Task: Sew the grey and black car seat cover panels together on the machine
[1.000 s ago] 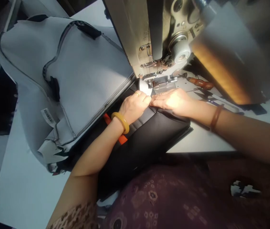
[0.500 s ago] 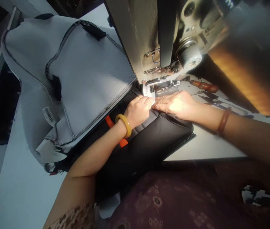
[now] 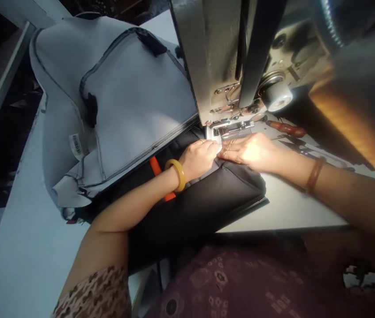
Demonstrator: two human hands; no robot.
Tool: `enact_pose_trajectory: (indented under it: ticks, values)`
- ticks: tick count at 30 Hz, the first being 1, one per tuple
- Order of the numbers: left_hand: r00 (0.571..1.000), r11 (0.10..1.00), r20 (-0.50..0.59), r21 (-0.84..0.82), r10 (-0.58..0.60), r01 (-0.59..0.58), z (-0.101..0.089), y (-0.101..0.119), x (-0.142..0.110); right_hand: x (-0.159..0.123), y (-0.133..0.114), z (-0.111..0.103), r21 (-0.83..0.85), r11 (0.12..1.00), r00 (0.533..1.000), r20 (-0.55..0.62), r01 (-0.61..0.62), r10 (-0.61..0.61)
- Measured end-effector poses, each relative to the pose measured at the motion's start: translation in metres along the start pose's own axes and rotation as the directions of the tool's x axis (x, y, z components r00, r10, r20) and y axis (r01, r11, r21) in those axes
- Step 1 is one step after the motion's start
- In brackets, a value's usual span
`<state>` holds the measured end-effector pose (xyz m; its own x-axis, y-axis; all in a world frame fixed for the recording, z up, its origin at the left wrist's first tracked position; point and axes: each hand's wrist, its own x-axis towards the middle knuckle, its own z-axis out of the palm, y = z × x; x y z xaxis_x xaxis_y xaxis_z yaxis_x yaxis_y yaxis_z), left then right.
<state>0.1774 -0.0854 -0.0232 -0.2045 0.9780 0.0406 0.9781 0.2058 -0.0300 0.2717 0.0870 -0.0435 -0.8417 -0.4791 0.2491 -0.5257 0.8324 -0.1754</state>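
— Two hands, met fingertip to fingertip right below the presser foot point(image 3: 214, 131). Left hand point(image 3: 200, 157) curled, fingers bent down onto the black panel point(image 3: 204, 205), pinching its edge as far as could be told. Right hand point(image 3: 253, 151) flatter, fingers stretched leftward, palm down, pressing the same edge; nothing gripped inside it.

— And the panel, relative to them?

— Under both. Far edge tucked beneath the fingertips at the foot, the rest spread toward the body, hanging off the near edge of the table point(image 3: 290, 210). Lit brightly at the hands, dark lower down.

— On the wrists?

— Yellow bangle point(image 3: 177, 173) on the left, brown bracelet point(image 3: 314, 175) on the right.

— Around that?

— Orange strap point(image 3: 156, 167) just left of the bangle, poking out between black panel and grey cover point(image 3: 131, 97). Grey cover sprawled up and left, edged in dark piping, with a black tab point(image 3: 91, 109) and a barcode label point(image 3: 76, 144) on its left side. Sewing machine point(image 3: 207, 57) towering directly above the hands, round knob point(image 3: 277, 95) on its face to the right. Wooden-handled tool point(image 3: 287, 129) on the table beyond the right hand, scissors-like blades near it, too dim to name surely. Patterned maroon garment point(image 3: 234, 282) along the bottom.
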Motion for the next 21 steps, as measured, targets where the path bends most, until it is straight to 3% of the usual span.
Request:
enact_pose_trajectory:
  ticks: [5, 10, 13, 16, 18, 21]
  values:
    - [0.996, 0.998, -0.072, -0.015, 0.052, -0.053, 0.007, -0.003, -0.004, -0.007, -0.003, -0.005, -0.065, 0.990, 0.991, -0.015, 0.129, -0.130]
    - [0.983, 0.997, -0.164, 0.037, 0.078, -0.073, -0.006, -0.007, -0.017, -0.012, -0.010, -0.003, -0.120, 0.987, 0.993, -0.037, 0.110, -0.116]
    - [0.978, 0.988, -0.182, 0.097, -0.105, 0.124, -0.021, -0.021, -0.022, -0.011, -0.014, -0.002, -0.124, 0.989, 0.996, 0.008, 0.085, -0.084]
    - [0.927, 0.921, -0.138, 0.134, -0.349, 0.366, -0.035, -0.049, -0.036, -0.010, -0.016, -0.004, -0.128, 0.989, 0.996, 0.073, 0.069, -0.060]
    - [0.902, 0.890, -0.043, 0.148, -0.429, 0.431, -0.045, -0.070, -0.061, -0.010, -0.017, -0.005, -0.133, 0.989, 0.995, 0.092, 0.059, -0.047]
    - [0.888, 0.886, 0.094, 0.173, -0.449, 0.430, -0.058, -0.095, -0.118, -0.012, -0.019, -0.007, -0.146, 0.988, 0.996, 0.082, 0.057, -0.045]
